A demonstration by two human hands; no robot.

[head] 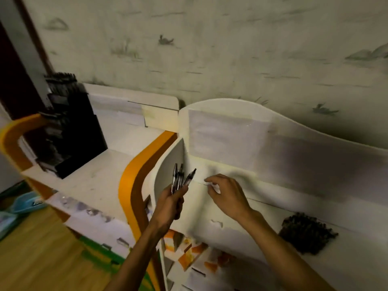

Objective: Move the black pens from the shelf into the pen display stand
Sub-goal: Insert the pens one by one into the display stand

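Note:
My left hand (171,203) grips a small bunch of black pens (180,178), their tips pointing up, in front of the white shelf divider. Just to the right, my right hand (225,194) hovers over the white shelf (262,208) with fingers loosely curled and nothing in it. A pile of black pens (307,232) lies on the shelf at the right. The black tiered pen display stand (69,131) stands on the left shelf section, with several pens in its rows.
An orange curved panel (136,181) separates the two shelf sections. The papered wall rises behind the white shelf back. Lower left shows a wooden floor and a blue object (27,203). Orange-and-white boxes (189,250) sit on the level below.

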